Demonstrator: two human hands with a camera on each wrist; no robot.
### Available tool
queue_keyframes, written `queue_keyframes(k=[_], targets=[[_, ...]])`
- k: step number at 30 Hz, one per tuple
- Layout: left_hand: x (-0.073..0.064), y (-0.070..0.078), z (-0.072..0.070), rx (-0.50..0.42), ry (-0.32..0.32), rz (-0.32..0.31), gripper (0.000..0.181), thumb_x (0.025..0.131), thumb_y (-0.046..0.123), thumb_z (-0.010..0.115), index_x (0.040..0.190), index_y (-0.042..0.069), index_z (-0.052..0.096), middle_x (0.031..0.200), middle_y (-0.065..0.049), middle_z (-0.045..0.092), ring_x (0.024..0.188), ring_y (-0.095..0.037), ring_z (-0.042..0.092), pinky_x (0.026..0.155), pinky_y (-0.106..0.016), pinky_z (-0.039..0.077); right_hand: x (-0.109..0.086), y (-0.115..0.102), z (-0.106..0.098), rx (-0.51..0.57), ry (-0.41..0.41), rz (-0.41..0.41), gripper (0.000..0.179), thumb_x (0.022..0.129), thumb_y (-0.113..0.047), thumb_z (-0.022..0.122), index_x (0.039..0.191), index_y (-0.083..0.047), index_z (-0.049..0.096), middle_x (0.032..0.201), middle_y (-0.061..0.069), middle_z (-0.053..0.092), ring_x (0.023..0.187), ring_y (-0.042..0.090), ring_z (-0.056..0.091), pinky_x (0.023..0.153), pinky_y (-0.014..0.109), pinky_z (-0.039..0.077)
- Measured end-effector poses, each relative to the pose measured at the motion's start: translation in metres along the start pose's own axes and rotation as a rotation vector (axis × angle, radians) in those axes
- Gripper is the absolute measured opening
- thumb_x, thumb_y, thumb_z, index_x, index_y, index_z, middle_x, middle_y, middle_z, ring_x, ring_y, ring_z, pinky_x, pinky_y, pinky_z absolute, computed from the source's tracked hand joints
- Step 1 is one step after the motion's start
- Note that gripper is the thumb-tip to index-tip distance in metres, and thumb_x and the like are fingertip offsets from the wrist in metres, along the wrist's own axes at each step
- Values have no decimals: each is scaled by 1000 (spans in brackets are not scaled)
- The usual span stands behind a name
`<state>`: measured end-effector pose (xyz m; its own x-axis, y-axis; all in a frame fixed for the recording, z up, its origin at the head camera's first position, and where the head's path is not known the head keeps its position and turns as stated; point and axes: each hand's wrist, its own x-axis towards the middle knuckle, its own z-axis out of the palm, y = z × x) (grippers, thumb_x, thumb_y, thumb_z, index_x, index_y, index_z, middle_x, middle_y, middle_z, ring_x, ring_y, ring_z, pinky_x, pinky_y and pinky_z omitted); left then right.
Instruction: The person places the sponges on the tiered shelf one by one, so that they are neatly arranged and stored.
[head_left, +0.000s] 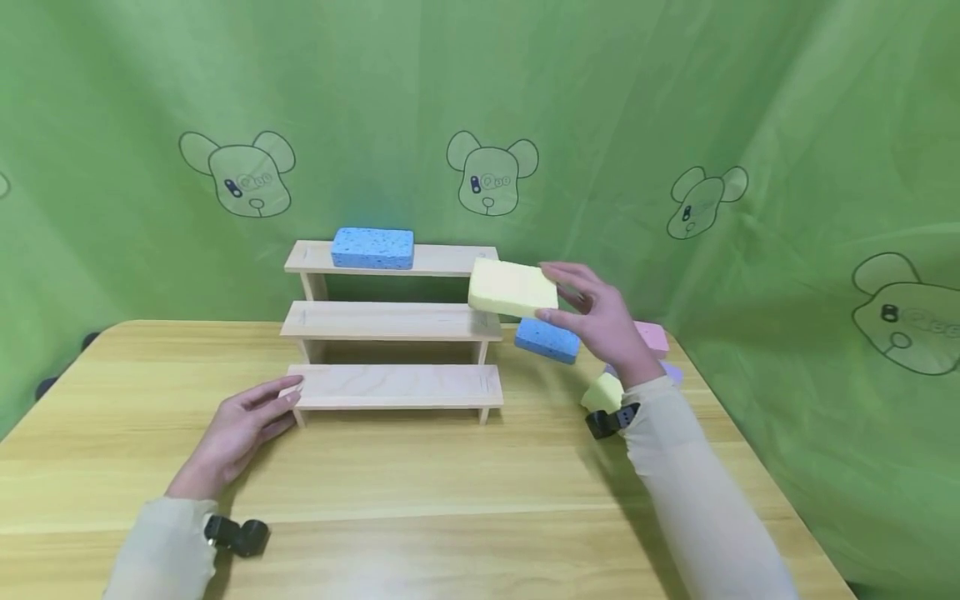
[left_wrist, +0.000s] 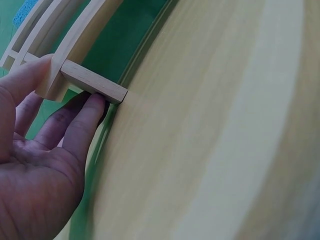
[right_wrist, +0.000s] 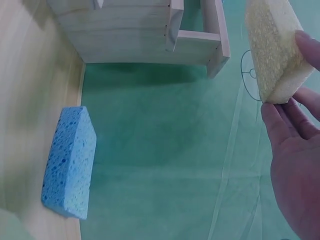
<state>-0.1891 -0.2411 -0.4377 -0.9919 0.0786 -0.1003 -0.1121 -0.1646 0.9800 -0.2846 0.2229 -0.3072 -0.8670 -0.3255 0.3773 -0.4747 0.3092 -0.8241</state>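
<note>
My right hand (head_left: 600, 317) pinches a pale yellow sponge (head_left: 512, 287) by its right end. In the head view, the sponge is in the air before the right end of a three-tier wooden shelf (head_left: 393, 387). The right wrist view shows the same sponge (right_wrist: 277, 50) between thumb and fingers. At the shelf's lowest step, my left hand (head_left: 243, 429) grips the left end. In the left wrist view its thumb lies on the board (left_wrist: 52, 82) and its fingers touch the side support. A blue sponge (head_left: 372, 248) lies on the top step, left of centre.
Right of the shelf, another blue sponge (head_left: 547, 340) lies on the wooden table (head_left: 420, 508). Behind my right forearm are a pink sponge (head_left: 652, 337), a purple sponge (head_left: 672, 372) and a yellow sponge (head_left: 602, 393), partly hidden. A green curtain (head_left: 375, 100) hangs behind the table.
</note>
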Motion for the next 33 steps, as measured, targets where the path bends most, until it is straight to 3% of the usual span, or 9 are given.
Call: queue_keyframes(k=[10, 19, 33], targets=[[0, -1, 0, -15, 6, -2, 46, 93, 16, 70, 136, 2, 57, 160, -21, 16, 109, -5, 60, 99, -30, 49, 18, -6, 8, 31, -21, -27, 63, 83, -5, 79, 140, -4, 53, 142, 4, 46, 134, 21, 41, 113, 28, 34], [1, -1, -1, -20, 6, -2, 47, 93, 15, 70, 136, 2, 56, 159, -21, 16, 109, -5, 60, 99, -30, 49, 33, -7, 12, -37, -37, -10, 63, 84, -15, 79, 141, -7, 53, 142, -1, 47, 133, 17, 42, 111, 24, 35], [0, -1, -1, -15, 11, -10, 45, 93, 16, 70, 135, 3, 58, 159, -21, 17, 109, -5, 60, 98, -29, 50, 63, -11, 31, 9, -52, 3, 60, 85, -5, 76, 140, 1, 51, 146, 5, 44, 135, 22, 41, 114, 30, 33]])
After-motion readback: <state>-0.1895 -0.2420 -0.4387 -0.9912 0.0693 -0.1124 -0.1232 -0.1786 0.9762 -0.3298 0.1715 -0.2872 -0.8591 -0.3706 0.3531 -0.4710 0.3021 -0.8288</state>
